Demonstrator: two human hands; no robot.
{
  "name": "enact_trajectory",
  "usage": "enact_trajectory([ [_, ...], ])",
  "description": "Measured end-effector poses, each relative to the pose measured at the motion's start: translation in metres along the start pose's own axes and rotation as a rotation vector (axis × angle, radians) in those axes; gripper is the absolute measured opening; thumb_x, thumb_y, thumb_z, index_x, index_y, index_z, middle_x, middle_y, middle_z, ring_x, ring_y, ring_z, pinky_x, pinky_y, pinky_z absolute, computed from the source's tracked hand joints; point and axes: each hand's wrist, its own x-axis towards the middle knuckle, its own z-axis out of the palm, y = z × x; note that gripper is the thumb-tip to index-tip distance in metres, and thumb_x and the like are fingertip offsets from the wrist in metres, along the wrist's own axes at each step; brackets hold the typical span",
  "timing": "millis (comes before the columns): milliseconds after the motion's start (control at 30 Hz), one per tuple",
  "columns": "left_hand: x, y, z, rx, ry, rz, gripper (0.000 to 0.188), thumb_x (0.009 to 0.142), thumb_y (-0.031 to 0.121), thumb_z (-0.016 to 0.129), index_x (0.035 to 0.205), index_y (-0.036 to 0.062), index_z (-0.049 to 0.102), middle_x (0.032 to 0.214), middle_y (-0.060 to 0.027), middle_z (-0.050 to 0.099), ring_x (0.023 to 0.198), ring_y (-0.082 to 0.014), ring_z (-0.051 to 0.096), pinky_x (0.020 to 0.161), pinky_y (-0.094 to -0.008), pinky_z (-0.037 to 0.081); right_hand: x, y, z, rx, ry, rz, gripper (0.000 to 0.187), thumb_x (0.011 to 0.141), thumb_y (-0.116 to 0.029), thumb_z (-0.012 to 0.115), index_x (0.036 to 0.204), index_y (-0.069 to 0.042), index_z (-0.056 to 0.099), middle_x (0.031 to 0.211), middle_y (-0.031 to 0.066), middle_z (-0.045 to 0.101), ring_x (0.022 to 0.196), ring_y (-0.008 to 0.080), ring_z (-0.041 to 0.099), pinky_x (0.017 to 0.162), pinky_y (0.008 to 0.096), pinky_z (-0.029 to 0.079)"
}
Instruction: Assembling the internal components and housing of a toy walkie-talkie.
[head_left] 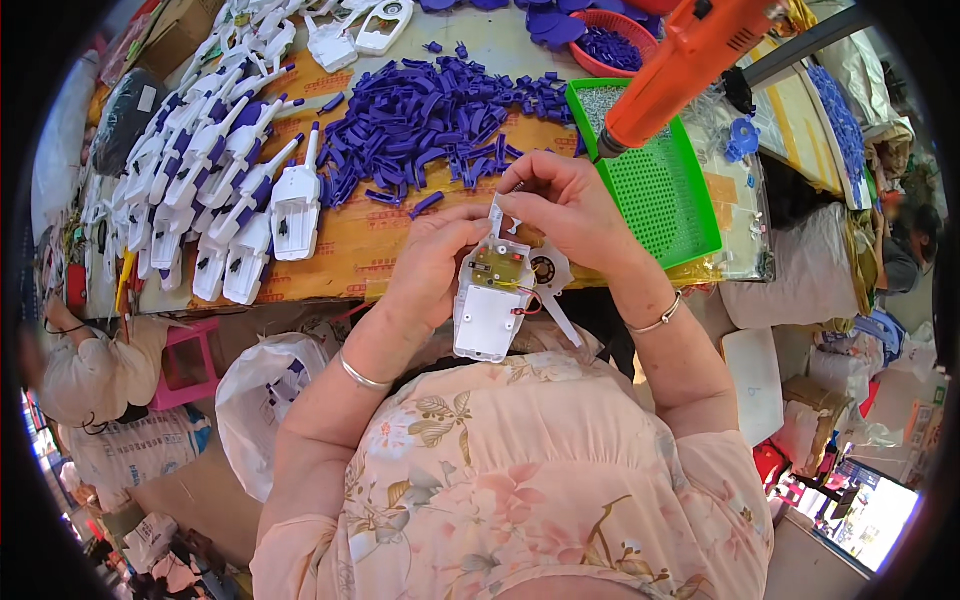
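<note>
Near the table's front edge, an opened white plastic housing (487, 318) shows a green circuit board (500, 266) with red and yellow wires. My left hand (432, 255) is closed round the narrow upper end of this housing. At the same end, my right hand (573, 212) pinches thumb against forefinger, and what looks like a small dark spring (517, 186) shows at the fingertips. Partly hidden under the right hand, a white piece with a round black part (545, 270) sits beside the housing, joined by wires.
Several white and purple housings (240, 200) lie in rows on the left. Behind my hands is a heap of purple plastic parts (415, 125). A green tray (655, 200) holds small metal pieces, with an orange power screwdriver (680, 65) hanging over it. A co-worker's sleeve (110, 370) shows at left.
</note>
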Motion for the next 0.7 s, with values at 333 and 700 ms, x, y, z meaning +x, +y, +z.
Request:
enact_trajectory([
  [333,0.001,0.002,0.003,-0.038,0.049,-0.028,0.025,0.086,0.007,0.046,0.102,-0.0058,0.060,0.090,-0.0121,0.065,0.077,-0.0174,0.064,0.070,-0.0298,0.052,-0.006,-0.002,0.002,0.031,0.112,-0.151,0.014,0.083,0.000,0.060,0.098,0.000,0.060,0.081,0.0006,0.062,0.071,0.0046,0.056,0.062,0.0192,0.046],
  [700,0.003,-0.004,-0.004,0.031,0.006,-0.008,0.025,0.085,0.006,0.045,0.102,-0.0055,0.059,0.090,-0.0099,0.065,0.077,-0.0149,0.063,0.070,-0.0278,0.051,-0.008,0.000,0.006,-0.105,0.044,-0.114,0.010,0.084,-0.001,0.060,0.094,0.000,0.058,0.080,-0.0007,0.060,0.071,0.0029,0.055,0.063,0.0185,0.046],
])
